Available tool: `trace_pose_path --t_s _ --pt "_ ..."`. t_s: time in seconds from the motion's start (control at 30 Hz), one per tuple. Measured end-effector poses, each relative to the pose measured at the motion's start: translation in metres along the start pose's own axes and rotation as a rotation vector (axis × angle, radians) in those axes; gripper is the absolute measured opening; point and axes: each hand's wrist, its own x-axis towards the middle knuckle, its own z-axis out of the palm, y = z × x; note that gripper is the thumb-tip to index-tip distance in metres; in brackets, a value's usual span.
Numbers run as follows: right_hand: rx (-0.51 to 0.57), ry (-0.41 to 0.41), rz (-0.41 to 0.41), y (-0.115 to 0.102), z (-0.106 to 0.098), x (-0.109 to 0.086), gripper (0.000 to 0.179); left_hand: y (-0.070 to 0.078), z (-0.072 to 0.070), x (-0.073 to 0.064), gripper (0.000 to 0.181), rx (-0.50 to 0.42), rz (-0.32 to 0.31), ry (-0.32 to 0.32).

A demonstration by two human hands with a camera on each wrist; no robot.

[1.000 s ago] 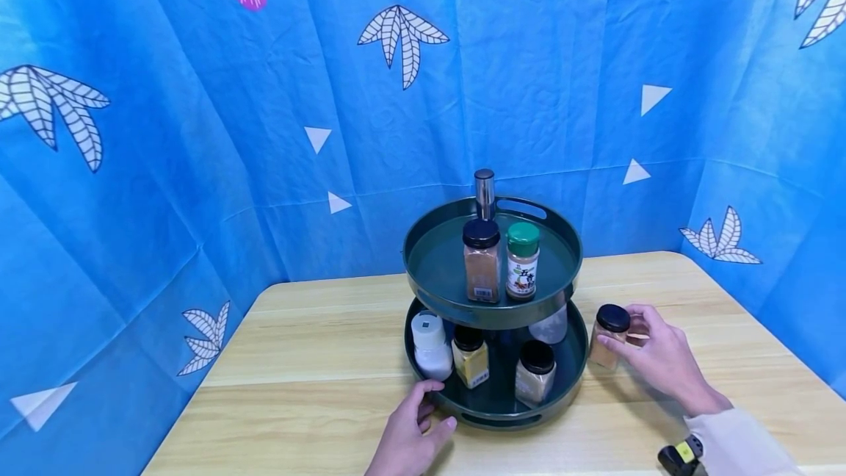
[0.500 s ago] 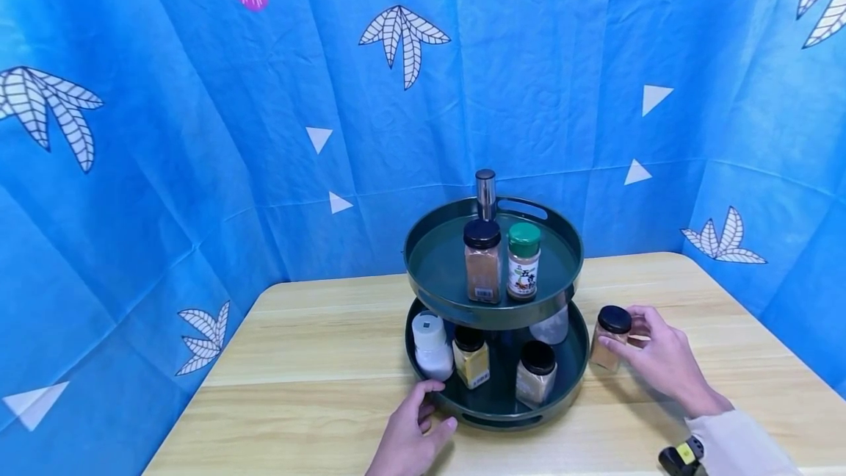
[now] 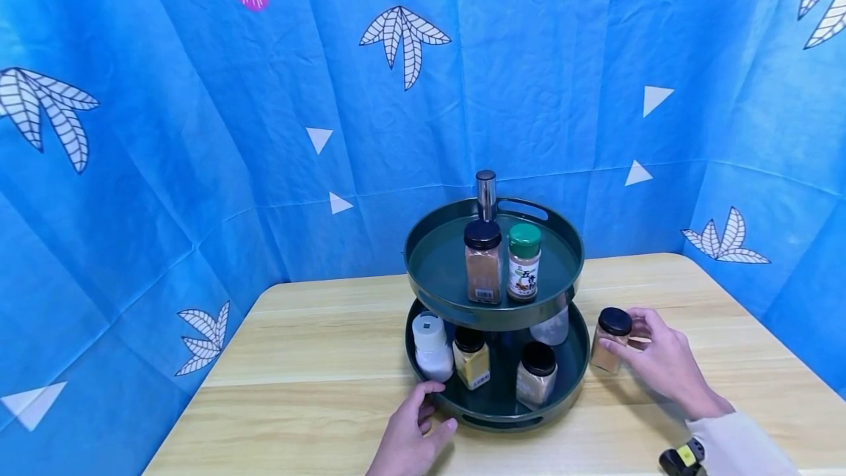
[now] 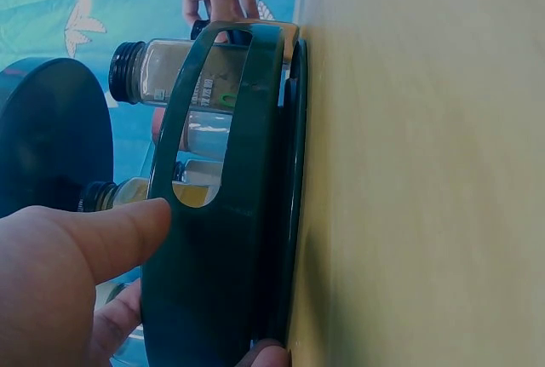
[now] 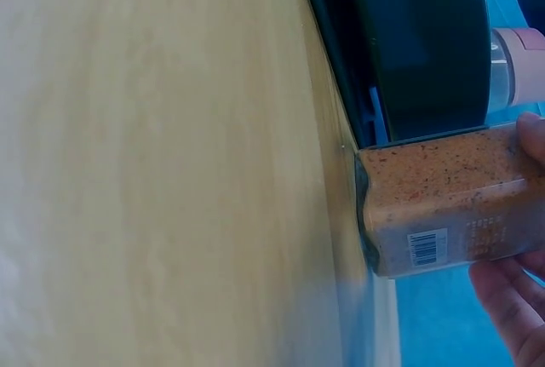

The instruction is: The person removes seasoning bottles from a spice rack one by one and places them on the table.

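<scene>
My right hand (image 3: 667, 358) pinches a square spice jar (image 3: 606, 351) with a black lid between thumb and fingers, right of a dark green two-tier turntable tray (image 3: 423, 289). Reddish-brown seasoning and a barcode show on the jar (image 5: 451, 201) in the right wrist view; its base is close to the wood table. At the lower tier's front left, my left hand (image 3: 413, 432) holds the rim. The left wrist view has its thumb (image 4: 128, 235) against the green wall, with another fingertip low by the tray's base.
On the upper tier stand a black-lidded brown spice jar (image 3: 482, 267) and a green-capped shaker (image 3: 523, 263). The lower tier carries a white bottle (image 3: 432, 351), a yellow spice jar (image 3: 471, 362), a pale jar (image 3: 535, 380) and a partly hidden container (image 3: 551, 327). A blue curtain (image 3: 330, 57) surrounds the table (image 3: 297, 358).
</scene>
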Motion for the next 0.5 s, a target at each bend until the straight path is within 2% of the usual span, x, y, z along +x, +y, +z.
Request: trace_pose_path --t_s 0.27,0.5 --pt "-0.008 -0.001 -0.025 0.0001 -0.0001 0.0002 0.055 0.0011 0.0002 -0.0014 0.051 -0.001 0.002 -0.001" --pt "-0.006 -0.01 -0.015 0.0006 -0.0005 -0.0002 0.055 0.0017 0.0003 -0.0014 0.05 0.002 -0.004 -0.003"
